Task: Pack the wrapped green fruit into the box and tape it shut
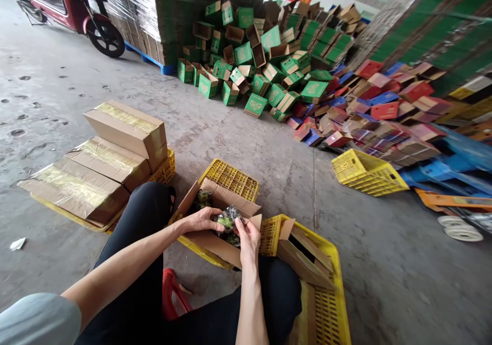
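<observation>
Between my two hands is a clear plastic bag of green produce (226, 221), its exact kind too small to tell. My left hand (203, 219) grips the bag's left side. The fingers of my right hand (248, 232) pinch its crinkled right end. Both hands are over an open cardboard box (219, 247), which sits on a yellow plastic crate (205, 255) between my knees. Inside the box, more dark bagged produce (204, 198) shows at the far left corner and beneath my hands.
Taped cartons (96, 163) fill a crate to the left. Another yellow crate (334, 304) with an open carton (303, 255) stands at my right knee. Beyond lie heaped green boxes (244, 53), red and blue boxes (384, 110), a tilted yellow crate (369, 173) and a scooter (77, 12).
</observation>
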Demonstrator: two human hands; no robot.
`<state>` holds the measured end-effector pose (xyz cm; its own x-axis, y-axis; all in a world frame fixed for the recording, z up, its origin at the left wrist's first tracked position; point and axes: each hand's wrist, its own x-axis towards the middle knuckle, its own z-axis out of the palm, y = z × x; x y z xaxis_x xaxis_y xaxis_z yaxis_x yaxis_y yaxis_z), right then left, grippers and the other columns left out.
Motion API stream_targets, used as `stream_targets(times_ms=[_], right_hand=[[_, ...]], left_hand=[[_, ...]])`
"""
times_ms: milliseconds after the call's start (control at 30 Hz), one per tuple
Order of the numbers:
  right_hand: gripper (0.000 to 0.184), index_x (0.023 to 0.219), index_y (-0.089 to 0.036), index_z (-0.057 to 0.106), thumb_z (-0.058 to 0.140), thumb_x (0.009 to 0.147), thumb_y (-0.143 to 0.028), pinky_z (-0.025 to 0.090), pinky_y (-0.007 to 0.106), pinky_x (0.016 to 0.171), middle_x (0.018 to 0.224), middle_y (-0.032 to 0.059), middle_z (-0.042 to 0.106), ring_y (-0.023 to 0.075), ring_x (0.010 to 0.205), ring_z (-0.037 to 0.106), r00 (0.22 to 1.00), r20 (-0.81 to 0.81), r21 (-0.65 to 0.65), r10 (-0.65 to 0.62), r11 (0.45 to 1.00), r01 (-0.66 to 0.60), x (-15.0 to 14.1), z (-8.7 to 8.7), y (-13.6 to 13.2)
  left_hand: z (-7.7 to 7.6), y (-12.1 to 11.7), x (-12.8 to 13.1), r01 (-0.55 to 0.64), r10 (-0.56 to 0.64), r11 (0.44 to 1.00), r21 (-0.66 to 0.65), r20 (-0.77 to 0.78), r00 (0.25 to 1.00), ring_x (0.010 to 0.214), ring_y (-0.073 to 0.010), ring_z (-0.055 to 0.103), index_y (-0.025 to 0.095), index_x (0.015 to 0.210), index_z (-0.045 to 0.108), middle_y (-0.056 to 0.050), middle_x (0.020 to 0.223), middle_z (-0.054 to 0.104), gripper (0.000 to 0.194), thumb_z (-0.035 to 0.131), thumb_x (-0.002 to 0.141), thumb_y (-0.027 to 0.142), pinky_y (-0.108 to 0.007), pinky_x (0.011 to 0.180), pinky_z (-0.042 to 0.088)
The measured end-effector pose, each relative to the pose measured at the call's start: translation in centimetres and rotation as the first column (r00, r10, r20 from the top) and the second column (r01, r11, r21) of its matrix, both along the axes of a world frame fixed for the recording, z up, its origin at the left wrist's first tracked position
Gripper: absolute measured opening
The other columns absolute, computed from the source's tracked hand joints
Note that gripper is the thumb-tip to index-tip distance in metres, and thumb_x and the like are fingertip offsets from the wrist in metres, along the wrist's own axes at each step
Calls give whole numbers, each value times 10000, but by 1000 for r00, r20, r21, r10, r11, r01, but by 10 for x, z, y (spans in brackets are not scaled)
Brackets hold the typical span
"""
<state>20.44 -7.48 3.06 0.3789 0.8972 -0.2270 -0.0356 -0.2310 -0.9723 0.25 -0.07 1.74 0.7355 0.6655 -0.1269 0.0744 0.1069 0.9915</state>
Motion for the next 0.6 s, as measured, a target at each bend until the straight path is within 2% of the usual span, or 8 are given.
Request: stream_targets(times_ms=[133,333,467,600], right_hand=[[416,888,-205,770,798,753,-598,602,341,744,887,59,805,246,824,731,1000,5,8,-2,1000,2,1,-2,1],[485,1084,-207,776,785,783,-587,594,361,847,1102,92,812,283,1014,742,999,15,44,43,998,-44,1,-2,4],[449,992,-195,807,792,770,-585,581,360,847,973,72,824,265,923,739,999,36,15,31,999,-31,4,-5,3],[414,912,-188,789,803,754,-570,577,344,784,899,62,812,241,837,725,996,-65,34,-59,998,61,0,-4,0]], left_hand=[[-3,0,2,-11,13,1000,-29,52,999,899,-227,701,136,1238,722,-73,1029,765,617,858,783,530,-307,817,536],[-6,3,2,-15,19,999,-33,119,993,1006,-265,704,146,1313,713,-95,1149,760,678,875,766,513,-353,917,537],[0,2,-1,33,-24,998,-54,153,988,1064,-281,696,151,1321,718,-98,1197,754,651,850,800,517,-375,975,520],[5,-1,-1,52,-36,994,-92,168,985,1008,-258,700,146,1309,727,-94,1153,760,651,850,801,534,-344,934,522]])
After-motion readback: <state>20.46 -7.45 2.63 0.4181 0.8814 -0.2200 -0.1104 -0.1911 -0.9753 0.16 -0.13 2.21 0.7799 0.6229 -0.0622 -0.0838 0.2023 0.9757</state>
